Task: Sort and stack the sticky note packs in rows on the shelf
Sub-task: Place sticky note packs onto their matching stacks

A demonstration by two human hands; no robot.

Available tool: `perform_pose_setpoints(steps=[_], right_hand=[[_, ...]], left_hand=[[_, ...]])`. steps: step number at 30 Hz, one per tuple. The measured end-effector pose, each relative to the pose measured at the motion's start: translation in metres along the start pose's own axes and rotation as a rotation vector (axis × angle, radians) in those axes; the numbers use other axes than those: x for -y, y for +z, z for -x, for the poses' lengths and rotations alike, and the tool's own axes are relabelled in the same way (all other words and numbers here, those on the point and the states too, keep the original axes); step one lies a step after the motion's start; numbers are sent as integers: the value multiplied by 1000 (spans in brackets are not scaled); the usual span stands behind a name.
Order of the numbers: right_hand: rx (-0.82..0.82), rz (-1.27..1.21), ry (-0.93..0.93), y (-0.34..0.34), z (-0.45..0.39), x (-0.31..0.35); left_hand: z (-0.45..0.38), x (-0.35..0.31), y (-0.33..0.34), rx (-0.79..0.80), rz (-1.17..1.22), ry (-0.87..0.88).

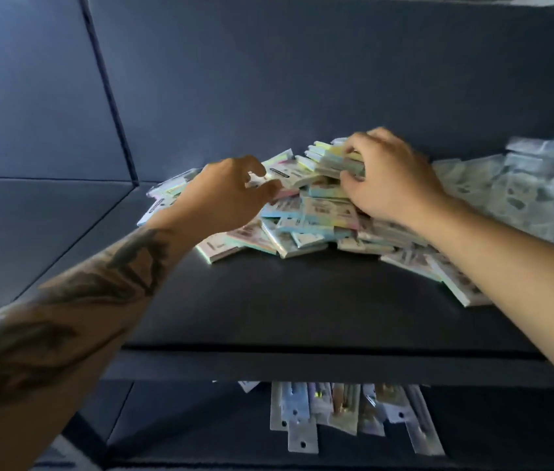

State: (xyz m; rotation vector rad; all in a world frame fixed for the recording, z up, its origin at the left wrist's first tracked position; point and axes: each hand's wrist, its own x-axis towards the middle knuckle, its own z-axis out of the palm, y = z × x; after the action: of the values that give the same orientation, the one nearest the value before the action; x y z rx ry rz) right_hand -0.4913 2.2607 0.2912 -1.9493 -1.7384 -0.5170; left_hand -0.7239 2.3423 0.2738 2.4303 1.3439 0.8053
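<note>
A loose heap of pastel sticky note packs (pixel 306 226) lies in the middle of a dark shelf (pixel 302 300). My right hand (pixel 391 178) grips a small stack of packs (pixel 340 164) at the top of the heap, fingers curled over its edge. My left hand (pixel 231 195) reaches in from the left and pinches a white-labelled pack (pixel 286 173) between thumb and fingers. More packs lie under and behind both hands, partly hidden.
A spread of clear-wrapped packs (pixel 523 192) covers the right part of the shelf. The lower shelf holds several hanging-tab packages (pixel 340 416). Dark back and side panels close the shelf in. Bare shelf surface lies in front of the heap.
</note>
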Motion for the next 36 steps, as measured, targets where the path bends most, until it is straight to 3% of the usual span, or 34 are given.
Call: perform_pose_setpoints(steps=[6,11,15,20,29,36], right_hand=[[-103,82,-59,22,-34,-12],[25,136,58,25,-44,-16],[55,157,46,26,-46,-16],[-41,182,-28,24,-39,-20],[-325,89,-256,29,-15,-3],[-350,-7,-440,20,27,56]], left_hand=[[-37,-5,-1,-80,-66,-4],[-71,-15,15,138,-100,-27],[-77,-11,27,235,154,-28],[-54,-16,14,130,118,-9],[16,-21,-3,-309,-204,5],[101,-4,-37,-381,-284,-15]])
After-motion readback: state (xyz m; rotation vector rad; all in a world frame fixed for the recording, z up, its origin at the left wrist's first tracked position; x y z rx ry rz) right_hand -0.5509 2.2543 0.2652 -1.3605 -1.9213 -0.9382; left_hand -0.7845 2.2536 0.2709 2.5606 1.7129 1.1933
